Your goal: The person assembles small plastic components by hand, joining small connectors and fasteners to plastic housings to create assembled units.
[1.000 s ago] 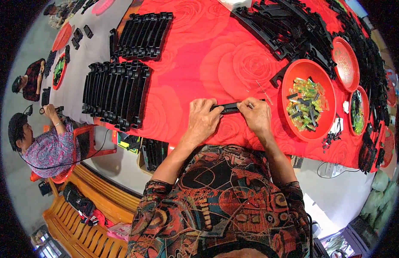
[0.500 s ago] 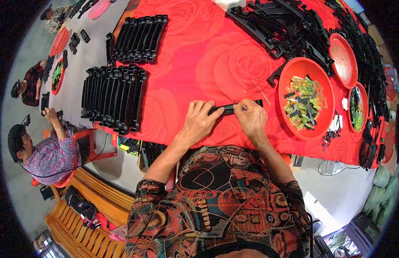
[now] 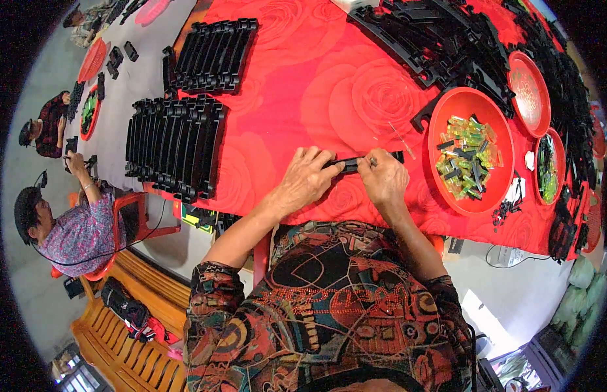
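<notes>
Left hand (image 3: 309,175) grips left end of slim black bar (image 3: 350,164) | right hand (image 3: 384,178) pinches it nearer right end | bar lies crosswise over red rose-patterned tablecloth (image 3: 277,111) | right: round red bowl (image 3: 470,101), small yellow-green and black pieces (image 3: 470,157) inside | left: two rows of long black parts (image 3: 176,147)

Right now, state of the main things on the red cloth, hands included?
Left hand: gripping black strip near its left end
Right hand: pinching strip, right tip exposed
Large red bowl: partly filled, yellow-green and black pieces
Small red dish: holding green and black pieces
Nearer left black parts: lined up
Farther left black parts: lined up
Upper-right black parts: loosely heaped
</notes>
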`<state>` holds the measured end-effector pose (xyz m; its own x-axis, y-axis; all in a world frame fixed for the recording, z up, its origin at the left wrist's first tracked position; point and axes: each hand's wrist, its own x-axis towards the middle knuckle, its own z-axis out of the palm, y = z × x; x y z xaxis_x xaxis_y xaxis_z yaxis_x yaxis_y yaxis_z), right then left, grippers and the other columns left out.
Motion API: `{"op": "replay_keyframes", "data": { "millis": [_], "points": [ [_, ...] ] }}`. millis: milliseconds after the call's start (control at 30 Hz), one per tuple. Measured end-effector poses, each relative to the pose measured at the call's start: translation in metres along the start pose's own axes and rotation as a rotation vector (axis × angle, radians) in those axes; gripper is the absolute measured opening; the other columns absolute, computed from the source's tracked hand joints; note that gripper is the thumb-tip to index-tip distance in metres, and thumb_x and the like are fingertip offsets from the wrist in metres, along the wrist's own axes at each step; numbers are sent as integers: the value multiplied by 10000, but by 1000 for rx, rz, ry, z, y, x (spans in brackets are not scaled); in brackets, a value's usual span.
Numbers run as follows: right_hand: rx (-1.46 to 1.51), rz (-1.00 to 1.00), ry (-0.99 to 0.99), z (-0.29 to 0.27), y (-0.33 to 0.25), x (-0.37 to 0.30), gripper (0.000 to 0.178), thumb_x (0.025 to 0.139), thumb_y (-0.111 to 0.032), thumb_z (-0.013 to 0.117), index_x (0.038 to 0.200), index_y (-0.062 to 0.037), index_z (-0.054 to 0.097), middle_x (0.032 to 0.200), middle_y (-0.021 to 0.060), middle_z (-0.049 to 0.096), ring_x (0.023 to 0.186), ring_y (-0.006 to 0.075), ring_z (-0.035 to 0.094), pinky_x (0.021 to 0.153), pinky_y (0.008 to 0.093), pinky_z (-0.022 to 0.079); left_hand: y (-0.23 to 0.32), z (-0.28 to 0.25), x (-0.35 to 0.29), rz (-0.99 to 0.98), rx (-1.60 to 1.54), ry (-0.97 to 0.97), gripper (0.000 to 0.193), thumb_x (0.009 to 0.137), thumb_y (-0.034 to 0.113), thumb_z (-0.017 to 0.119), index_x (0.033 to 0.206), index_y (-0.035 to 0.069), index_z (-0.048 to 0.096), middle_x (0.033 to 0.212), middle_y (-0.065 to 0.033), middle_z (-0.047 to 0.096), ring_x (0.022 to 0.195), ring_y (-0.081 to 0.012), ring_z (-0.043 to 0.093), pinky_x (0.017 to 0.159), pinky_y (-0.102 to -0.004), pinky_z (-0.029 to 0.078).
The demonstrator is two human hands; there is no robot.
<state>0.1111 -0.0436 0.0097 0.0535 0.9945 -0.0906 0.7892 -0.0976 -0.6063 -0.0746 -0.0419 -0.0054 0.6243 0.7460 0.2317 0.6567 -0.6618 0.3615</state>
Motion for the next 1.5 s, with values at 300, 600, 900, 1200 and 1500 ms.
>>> {"op": "replay_keyframes", "data": {
  "millis": [300,600,900,1200,1500],
  "points": [
    [4,32,3,-1,2,1,242,759,-272,618,712,-37,595,741,148,615,693,346,615,608,462,464,-1,7,-1,49,19,84,299,722,85,608,1019,102,631,932,-61,526,815,-222,493,681,-360,397],
    [116,-80,124,2,13,-2,217,799,-241,604,746,-33,631,662,133,606,583,279,593,535,390,441,4,6,6,42,100,40,298,760,132,595,1056,127,629,893,-47,517,805,-225,496,662,-379,409],
    [1226,48,99,-21,23,-4,395,940,-245,335,960,81,556,521,-45,301,409,50,239,385,221,229,4,13,5,36,57,106,270,729,122,633,998,101,651,854,-61,504,778,-236,502,680,-394,437],
    [1679,-59,181,-4,12,21,303,849,-160,327,923,63,518,512,-25,285,404,77,258,402,243,267,-3,17,5,95,-3,184,293,630,101,687,919,65,655,904,-68,541,778,-236,514,638,-367,441],
    [1752,-55,159,8,9,23,258,845,-109,316,878,64,505,504,-28,275,394,70,243,394,239,259,2,7,7,53,54,46,265,668,109,653,931,82,652,901,-60,531,820,-245,495,666,-385,427]
  ]
}}
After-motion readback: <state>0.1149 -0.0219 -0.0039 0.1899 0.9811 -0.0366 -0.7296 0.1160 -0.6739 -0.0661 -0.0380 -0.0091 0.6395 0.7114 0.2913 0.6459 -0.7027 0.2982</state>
